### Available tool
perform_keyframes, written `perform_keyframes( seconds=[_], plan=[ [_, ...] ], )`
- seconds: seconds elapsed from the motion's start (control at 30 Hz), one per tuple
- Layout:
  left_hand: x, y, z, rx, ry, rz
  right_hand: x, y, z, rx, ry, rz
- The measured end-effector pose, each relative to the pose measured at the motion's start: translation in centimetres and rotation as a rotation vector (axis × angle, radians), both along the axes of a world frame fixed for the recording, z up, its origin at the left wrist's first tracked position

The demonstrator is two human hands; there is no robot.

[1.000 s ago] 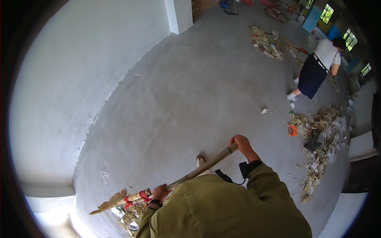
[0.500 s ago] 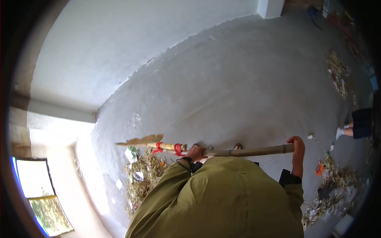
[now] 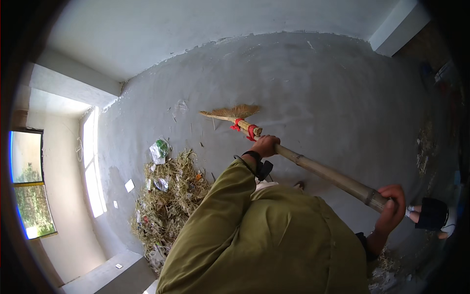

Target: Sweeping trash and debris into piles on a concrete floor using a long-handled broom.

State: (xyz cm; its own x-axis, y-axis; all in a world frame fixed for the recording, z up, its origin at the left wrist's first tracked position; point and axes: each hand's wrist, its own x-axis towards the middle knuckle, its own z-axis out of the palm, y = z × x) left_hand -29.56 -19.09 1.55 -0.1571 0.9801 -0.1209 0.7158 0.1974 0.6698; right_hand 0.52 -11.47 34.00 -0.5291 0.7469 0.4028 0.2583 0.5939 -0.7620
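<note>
A broom with a bamboo handle [image 3: 333,178] slants across in front of me. Its straw head [image 3: 237,111] points to the far left, over the grey floor, and red cloth strips tie it to the pole. Close behind the ties, my left hand [image 3: 266,146] is wrapped round the handle. At the near right end of the pole, my right hand [image 3: 391,209] grips it with curled fingers. Whether the bristles touch the floor is hard to tell.
A heap of straw and litter [image 3: 171,196] lies on the floor at my left, a crumpled plastic bag [image 3: 159,151] at its far edge. More straw [image 3: 384,272] lies at the lower right. Another person [image 3: 431,213] stands at the right. A pale wall [image 3: 205,24] rises ahead.
The broom head has swung forward, away from the heap, and the handle now slants instead of lying nearly level. My left hand has reached forward; my right has come lower and nearer.
</note>
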Motion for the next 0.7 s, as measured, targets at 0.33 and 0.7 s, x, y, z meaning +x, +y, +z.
perform_keyframes(
  seconds=[0.33, 0.7],
  plan=[
    [2.5, -12.2, -3.1, -0.418, -0.16, 0.166, -4.2, 3.5, -4.1, -0.297, -0.123, 0.05],
    [4.5, -18.7, -2.2, -0.639, -0.049, 0.25, -1.0, 9.1, -17.8, -0.886, -0.139, -0.032]
  ],
)
